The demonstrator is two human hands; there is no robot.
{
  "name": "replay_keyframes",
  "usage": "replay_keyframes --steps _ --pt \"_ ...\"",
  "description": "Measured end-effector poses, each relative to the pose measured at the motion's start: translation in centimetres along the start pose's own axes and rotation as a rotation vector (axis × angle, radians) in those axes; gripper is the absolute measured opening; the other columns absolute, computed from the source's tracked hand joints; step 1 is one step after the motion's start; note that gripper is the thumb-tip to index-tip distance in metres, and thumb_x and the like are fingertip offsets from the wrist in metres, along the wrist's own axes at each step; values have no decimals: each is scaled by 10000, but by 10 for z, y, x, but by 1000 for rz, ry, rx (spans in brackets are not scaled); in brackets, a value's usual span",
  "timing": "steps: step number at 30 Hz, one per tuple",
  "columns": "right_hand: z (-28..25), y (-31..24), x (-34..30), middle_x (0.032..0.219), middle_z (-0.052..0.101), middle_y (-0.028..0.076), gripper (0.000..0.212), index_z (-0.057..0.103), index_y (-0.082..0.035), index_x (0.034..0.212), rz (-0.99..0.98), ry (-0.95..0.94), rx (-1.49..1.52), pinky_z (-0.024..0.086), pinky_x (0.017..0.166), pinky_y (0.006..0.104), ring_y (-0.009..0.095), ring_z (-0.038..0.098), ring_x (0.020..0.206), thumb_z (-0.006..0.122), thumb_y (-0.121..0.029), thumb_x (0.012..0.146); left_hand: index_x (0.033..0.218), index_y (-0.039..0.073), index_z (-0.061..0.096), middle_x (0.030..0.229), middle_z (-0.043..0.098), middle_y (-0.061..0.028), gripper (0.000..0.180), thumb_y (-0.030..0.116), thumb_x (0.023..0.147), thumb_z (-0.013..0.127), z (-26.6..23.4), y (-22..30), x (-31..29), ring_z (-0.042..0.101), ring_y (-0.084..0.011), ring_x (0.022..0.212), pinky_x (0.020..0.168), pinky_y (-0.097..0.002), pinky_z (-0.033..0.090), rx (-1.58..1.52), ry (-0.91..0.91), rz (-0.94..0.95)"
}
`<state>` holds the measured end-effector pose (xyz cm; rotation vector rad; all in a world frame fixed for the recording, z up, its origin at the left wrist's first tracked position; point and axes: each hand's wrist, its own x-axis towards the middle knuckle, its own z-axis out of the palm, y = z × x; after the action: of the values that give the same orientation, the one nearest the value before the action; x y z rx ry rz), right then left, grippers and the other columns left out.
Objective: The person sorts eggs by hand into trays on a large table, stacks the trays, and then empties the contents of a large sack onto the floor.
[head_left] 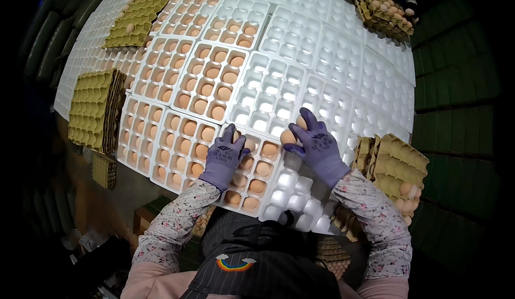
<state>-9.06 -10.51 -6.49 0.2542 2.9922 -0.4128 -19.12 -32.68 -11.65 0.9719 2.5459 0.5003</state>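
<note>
Both hands wear purple-grey gloves. My left hand [224, 158] is over the far left corner of a white foam egg tray [261, 213] in front of me, fingers curled round an egg [249, 144] at its cells. Most other cells I can see in this tray hold brown eggs [263, 168]. My right hand [317, 147] is just to the right, above an unfilled foam tray [292, 180]. Its thumb and fingers grip eggs, one pale brown egg [288, 137] showing at the thumb and another partly hidden under the fingers.
Filled foam trays [207, 89] extend left and away; unfilled ones [266, 92] lie ahead and right. Stacked pulp flats [92, 111] stand at the left edge. More pulp flats [399, 162] with eggs are beside my right forearm, and another stack [381, 9] is at the far right.
</note>
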Motion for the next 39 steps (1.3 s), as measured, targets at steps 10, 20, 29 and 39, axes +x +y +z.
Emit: replay_keyframes --steps 10,20,29,39 --pt "70 -47 75 1118 563 126 317 569 -155 1187 121 64 239 514 802 428 298 596 1006 565 -148 870 1244 112 588 1161 589 -130 356 240 911 583 -21 -26 84 626 -304 983 839 -391 515 -123 7 86" --pt "79 -32 45 1274 529 168 495 465 -78 1357 286 567 883 401 1023 442 339 500 1195 495 12 871 1382 81 448 1326 515 -113 448 230 961 476 38 -39 156 388 -308 1321 1151 -500 187 100 385 368" --pt "-23 -41 -173 1223 606 126 382 557 -63 1266 37 252 907 478 943 420 307 569 1135 632 -163 906 1313 48 537 1325 542 -128 419 97 902 605 23 88 120 431 -325 1294 1077 -419 346 -350 385 478" --pt "-96 209 -303 1150 604 129 379 616 -83 1193 243 485 89 476 908 414 317 573 1046 679 -205 839 1272 130 584 1206 624 -106 426 227 864 660 66 373 4 511 -340 1216 1066 -452 376 -178 35 883"
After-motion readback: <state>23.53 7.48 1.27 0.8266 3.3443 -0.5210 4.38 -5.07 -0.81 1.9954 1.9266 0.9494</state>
